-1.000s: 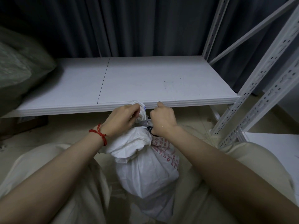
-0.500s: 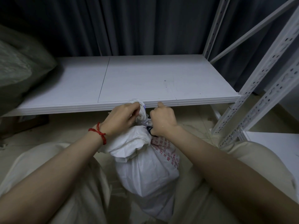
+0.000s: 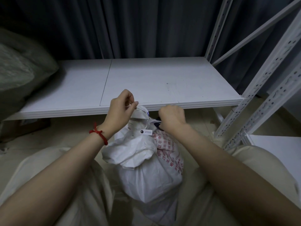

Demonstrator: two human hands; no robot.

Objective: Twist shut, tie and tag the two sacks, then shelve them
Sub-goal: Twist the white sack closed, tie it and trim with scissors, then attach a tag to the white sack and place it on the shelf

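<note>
A white woven sack [image 3: 151,176] with red print stands on the floor between my knees, its neck twisted into a bunch. A small white tag [image 3: 146,132] with a black dot hangs at the neck. My left hand [image 3: 121,110] pinches the top of the twisted neck and a thin white tie, just over the shelf edge. My right hand [image 3: 171,117] is closed in a fist beside the neck, gripping something dark; what it is stays partly hidden. A grey-green sack [image 3: 21,75] lies on the left end of the white shelf [image 3: 162,82].
White perforated uprights [image 3: 260,95] and a diagonal brace stand at the right. Another white board [image 3: 280,149] lies low at the right. Dark curtains hang behind the shelf. Tiled floor shows under the shelf board.
My left hand has risen from the sack's neck to its top, pulling the tie upward. The tag has come into sight. My right hand stays beside the neck.
</note>
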